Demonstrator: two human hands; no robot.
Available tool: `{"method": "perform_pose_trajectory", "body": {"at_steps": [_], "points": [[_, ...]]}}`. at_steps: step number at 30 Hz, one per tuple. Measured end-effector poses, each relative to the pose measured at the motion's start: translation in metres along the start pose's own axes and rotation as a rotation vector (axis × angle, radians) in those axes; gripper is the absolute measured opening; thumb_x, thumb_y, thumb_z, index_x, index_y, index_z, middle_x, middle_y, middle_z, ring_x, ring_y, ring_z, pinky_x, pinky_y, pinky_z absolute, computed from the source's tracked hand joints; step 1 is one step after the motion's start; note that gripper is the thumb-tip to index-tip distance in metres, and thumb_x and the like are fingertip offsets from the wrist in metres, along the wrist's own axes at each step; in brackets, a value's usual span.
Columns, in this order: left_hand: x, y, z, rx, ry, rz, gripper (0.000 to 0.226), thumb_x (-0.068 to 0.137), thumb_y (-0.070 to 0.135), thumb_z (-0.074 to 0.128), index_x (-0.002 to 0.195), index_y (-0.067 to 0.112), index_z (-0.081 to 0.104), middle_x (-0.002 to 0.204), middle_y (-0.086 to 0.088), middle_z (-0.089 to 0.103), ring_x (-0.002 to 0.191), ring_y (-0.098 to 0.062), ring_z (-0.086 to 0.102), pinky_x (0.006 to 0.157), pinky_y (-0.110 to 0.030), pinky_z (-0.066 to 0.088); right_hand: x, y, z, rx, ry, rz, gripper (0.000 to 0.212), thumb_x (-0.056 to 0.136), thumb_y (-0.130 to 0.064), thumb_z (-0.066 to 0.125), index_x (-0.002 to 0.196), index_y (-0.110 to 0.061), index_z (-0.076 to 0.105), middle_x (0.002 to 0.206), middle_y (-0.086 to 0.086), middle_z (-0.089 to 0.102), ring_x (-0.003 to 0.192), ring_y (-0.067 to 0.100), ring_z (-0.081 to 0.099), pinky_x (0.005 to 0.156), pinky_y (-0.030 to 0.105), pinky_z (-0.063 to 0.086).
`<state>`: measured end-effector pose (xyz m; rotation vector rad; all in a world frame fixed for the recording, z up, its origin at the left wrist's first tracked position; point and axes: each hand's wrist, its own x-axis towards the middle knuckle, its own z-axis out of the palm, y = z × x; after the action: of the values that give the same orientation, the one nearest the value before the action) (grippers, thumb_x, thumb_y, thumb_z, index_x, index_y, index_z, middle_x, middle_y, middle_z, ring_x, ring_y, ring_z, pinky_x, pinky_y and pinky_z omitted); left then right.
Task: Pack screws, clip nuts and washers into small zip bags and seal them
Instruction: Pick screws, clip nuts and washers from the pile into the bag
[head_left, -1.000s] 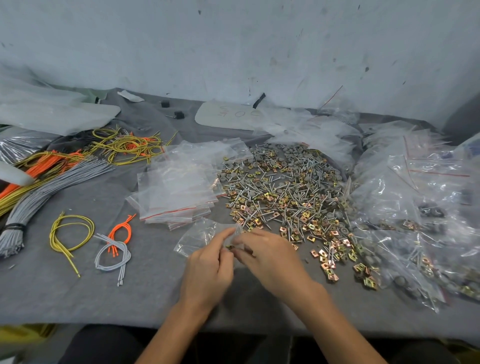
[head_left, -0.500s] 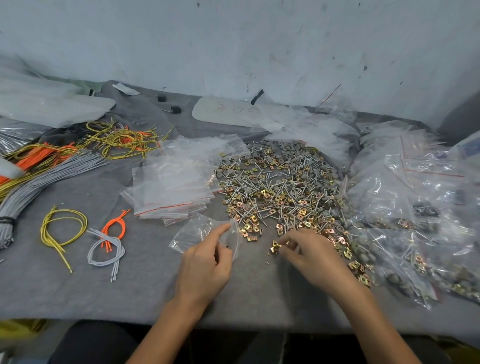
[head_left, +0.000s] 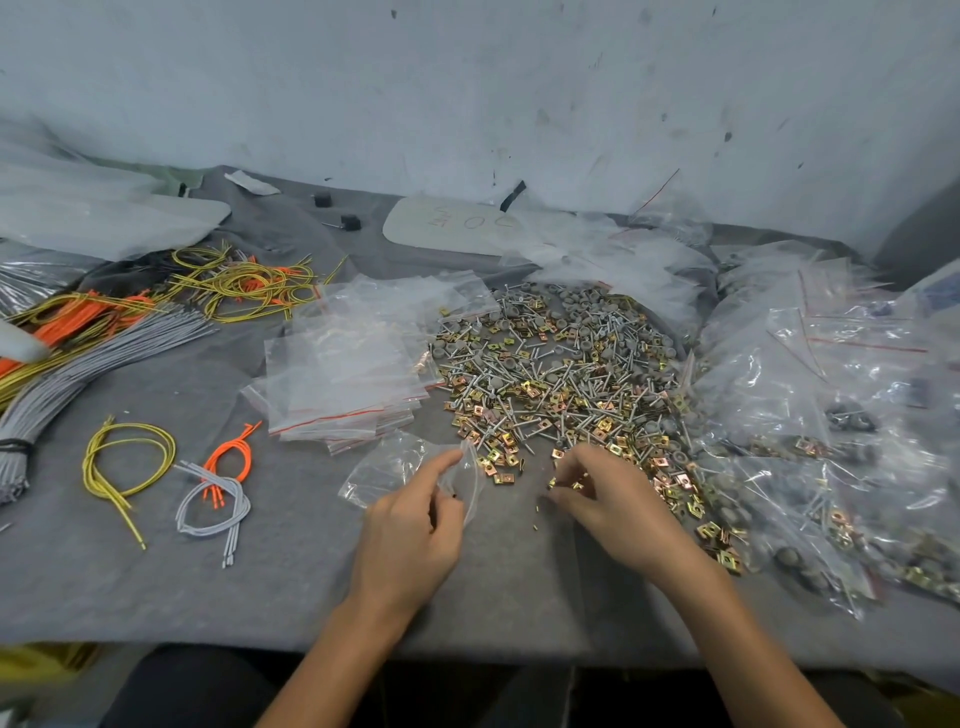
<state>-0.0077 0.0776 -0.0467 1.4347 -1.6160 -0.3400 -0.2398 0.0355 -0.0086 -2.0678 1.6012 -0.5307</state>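
Left hand (head_left: 410, 525), lower centre of the frame, pinches the mouth of one zip bag (head_left: 392, 467) between thumb and extended index finger. Right hand (head_left: 618, 504), just to its right, has its fingers curled and its fingertips pinching a few clip nuts (head_left: 563, 482) (gold-coloured) at the near edge of the hardware pile (head_left: 561, 374) in the centre. Filled bags (head_left: 831, 415) lie at the right. Empty bags (head_left: 353, 374) are stacked left of the pile.

Even, soft light — faint shadows, wide-angle bowing at edges.
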Motion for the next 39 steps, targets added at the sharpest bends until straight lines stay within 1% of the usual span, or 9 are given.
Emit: {"method": "perform_pose_trajectory", "body": {"at_steps": [3, 6, 14, 18, 23, 25, 29, 32, 39], "points": [[0.0, 0.001, -0.001, 0.001, -0.005, -0.003, 0.046, 0.086, 0.028, 0.043, 0.129, 0.035, 0.056, 0.06, 0.019, 0.049, 0.052, 0.001, 0.047, 0.052, -0.023, 0.036, -0.003, -0.002, -0.001, 0.201, 0.052, 0.018, 0.017, 0.094, -0.019, 0.071, 0.096, -0.033, 0.06, 0.09, -0.011, 0.066, 0.083, -0.002, 0.06, 0.072, 0.012, 0.044], [0.0, 0.001, 0.0, 0.002, -0.005, -0.004, 0.046, 0.086, 0.028, 0.043, 0.129, 0.035, 0.057, 0.057, 0.018, 0.047, 0.052, 0.001, 0.047, 0.052, -0.026, 0.037, -0.007, -0.01, 0.0, 0.364, 0.053, 0.016, 0.021, 0.096, -0.014, 0.067, 0.108, -0.032, 0.065, 0.1, -0.007, 0.07, 0.092, 0.003, 0.066, 0.082, 0.024, 0.053], [0.0, 0.0, 0.0, 0.021, -0.001, -0.013, 0.045, 0.087, 0.032, 0.042, 0.13, 0.037, 0.055, 0.067, 0.027, 0.055, 0.058, -0.003, 0.049, 0.056, -0.031, 0.046, -0.012, -0.054, 0.023, 0.666, -0.004, -0.03, 0.014, 0.096, -0.009, 0.066, 0.107, -0.017, 0.067, 0.086, -0.005, 0.066, 0.074, 0.002, 0.057, 0.069, 0.019, 0.045], [-0.001, -0.001, 0.0, 0.023, 0.01, 0.006, 0.045, 0.087, 0.033, 0.043, 0.13, 0.036, 0.055, 0.073, 0.031, 0.057, 0.059, 0.005, 0.053, 0.057, -0.021, 0.038, -0.009, -0.064, 0.036, 0.435, 0.024, -0.058, 0.01, 0.092, -0.023, 0.073, 0.099, -0.024, 0.066, 0.079, -0.007, 0.068, 0.072, 0.002, 0.06, 0.069, 0.022, 0.045], [-0.001, -0.001, 0.001, 0.02, 0.018, 0.02, 0.046, 0.085, 0.032, 0.043, 0.129, 0.034, 0.058, 0.073, 0.01, 0.061, 0.068, -0.016, 0.059, 0.058, -0.029, 0.046, -0.003, -0.065, 0.043, 0.078, 0.046, -0.194, 0.011, 0.096, -0.032, 0.065, 0.107, -0.031, 0.067, 0.092, -0.015, 0.051, 0.086, 0.001, 0.054, 0.074, 0.021, 0.043], [-0.001, 0.0, 0.0, 0.018, 0.009, 0.037, 0.046, 0.086, 0.031, 0.043, 0.13, 0.036, 0.055, 0.087, 0.017, 0.062, 0.069, -0.007, 0.06, 0.059, -0.013, 0.041, -0.003, -0.065, 0.048, -0.074, 0.075, -0.238, 0.02, 0.1, -0.035, 0.057, 0.117, -0.031, 0.068, 0.095, -0.012, 0.045, 0.093, 0.009, 0.051, 0.076, 0.03, 0.045], [-0.001, -0.001, 0.0, 0.036, 0.004, 0.024, 0.044, 0.088, 0.032, 0.043, 0.13, 0.038, 0.054, 0.084, 0.027, 0.058, 0.067, 0.001, 0.056, 0.058, -0.015, 0.036, -0.009, -0.061, 0.048, 0.025, 0.105, -0.255, 0.023, 0.1, -0.032, 0.059, 0.121, -0.033, 0.067, 0.097, -0.012, 0.051, 0.09, 0.009, 0.055, 0.078, 0.03, 0.047], [-0.001, -0.003, 0.002, 0.045, 0.017, 0.008, 0.043, 0.087, 0.031, 0.045, 0.129, 0.037, 0.056, 0.069, 0.027, 0.055, 0.059, -0.001, 0.052, 0.055, -0.025, 0.039, -0.012, -0.043, 0.033, 0.126, 0.205, -0.191, 0.016, 0.098, -0.025, 0.062, 0.111, -0.032, 0.07, 0.097, -0.019, 0.054, 0.087, 0.001, 0.056, 0.078, 0.018, 0.044], [-0.001, -0.003, 0.002, 0.039, -0.006, 0.017, 0.043, 0.087, 0.029, 0.047, 0.128, 0.038, 0.056, 0.066, 0.024, 0.052, 0.053, 0.001, 0.049, 0.051, -0.011, 0.032, 0.001, 0.001, 0.004, -0.203, 0.069, 0.071, 0.017, 0.101, -0.035, 0.057, 0.114, -0.035, 0.068, 0.104, -0.011, 0.051, 0.1, 0.016, 0.059, 0.084, 0.038, 0.05]]}}
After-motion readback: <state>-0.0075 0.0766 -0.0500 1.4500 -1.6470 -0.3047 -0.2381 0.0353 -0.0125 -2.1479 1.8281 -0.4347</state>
